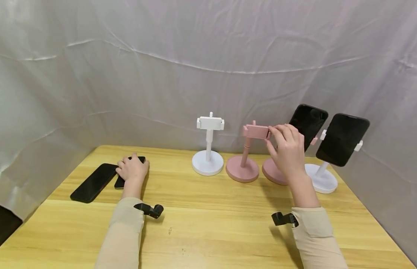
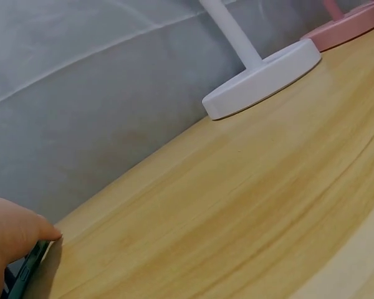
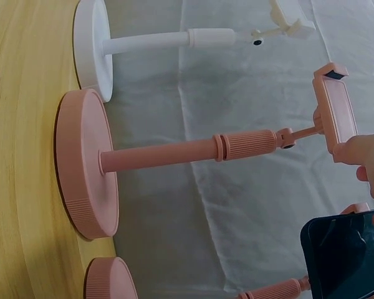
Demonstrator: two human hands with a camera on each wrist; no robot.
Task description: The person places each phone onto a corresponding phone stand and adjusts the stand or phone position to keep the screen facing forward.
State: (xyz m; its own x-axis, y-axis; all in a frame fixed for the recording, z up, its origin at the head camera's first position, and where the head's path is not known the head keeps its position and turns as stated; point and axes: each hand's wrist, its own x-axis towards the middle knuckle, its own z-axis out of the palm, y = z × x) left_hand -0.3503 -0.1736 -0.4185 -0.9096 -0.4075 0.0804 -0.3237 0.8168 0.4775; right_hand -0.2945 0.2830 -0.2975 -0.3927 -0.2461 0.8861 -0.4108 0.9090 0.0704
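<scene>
My left hand lies over a black smartphone flat on the table, its fingers and thumb gripping the edges; most of the screen is hidden beneath it. In the left wrist view the thumb sits at the edge of that phone. With my right hand I pinch the right end of the clamp on a pink phone stand. This clamp has no phone in it, and its stand rests upright on a round base.
Left of the left hand lies another black smartphone. A white phone stand without a phone is in the middle. On the right, a second pink stand and a second white stand each hold a phone. A grey curtain hangs behind.
</scene>
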